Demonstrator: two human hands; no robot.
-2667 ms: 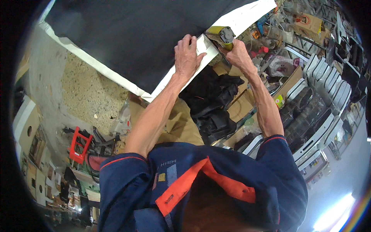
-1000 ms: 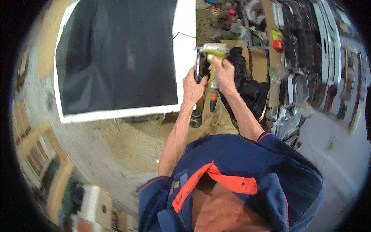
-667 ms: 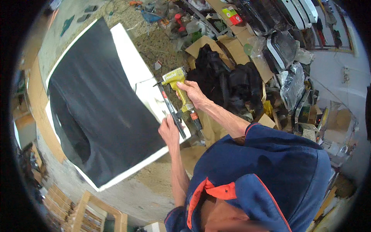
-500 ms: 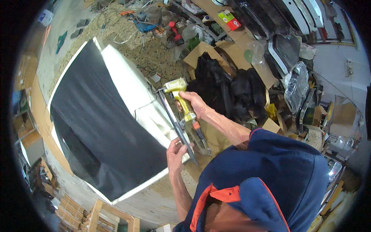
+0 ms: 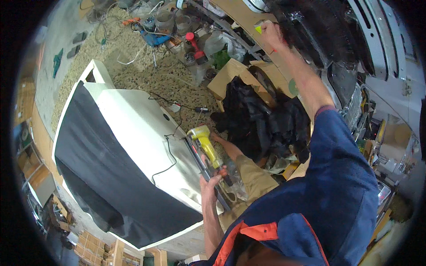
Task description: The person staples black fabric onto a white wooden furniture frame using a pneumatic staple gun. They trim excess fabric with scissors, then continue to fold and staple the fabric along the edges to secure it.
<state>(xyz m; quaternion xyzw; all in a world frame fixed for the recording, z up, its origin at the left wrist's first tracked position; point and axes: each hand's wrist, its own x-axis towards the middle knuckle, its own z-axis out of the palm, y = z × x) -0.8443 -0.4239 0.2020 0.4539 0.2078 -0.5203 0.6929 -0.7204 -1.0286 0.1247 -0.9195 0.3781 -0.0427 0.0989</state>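
My left hand (image 5: 212, 181) is wrapped around the lower part of a yellow pneumatic staple gun (image 5: 207, 148), near its long dark magazine (image 5: 197, 158). The gun stays over the near right corner of a white upholstered piece (image 5: 128, 111), whose upper face is covered with black cloth (image 5: 102, 155). Stretched out to the far right, my right hand (image 5: 270, 34) is curled at a small green and red box (image 5: 258, 29), which it mostly covers. Its fingertips and anything in them are hidden.
Black fabric (image 5: 262, 115) lies heaped over an open cardboard box (image 5: 228, 77) beyond the staple gun. A red cordless drill (image 5: 195, 46) and a blue tool (image 5: 154, 39) lie at the back. A black cable (image 5: 168, 153) runs over the white piece. Plastic-wrapped panels (image 5: 310, 31) stand far right.
My right hand has let go of the staple gun's handle and reached up and right to the box. The left hand has shifted its hold onto the gun, which sits slightly lower.
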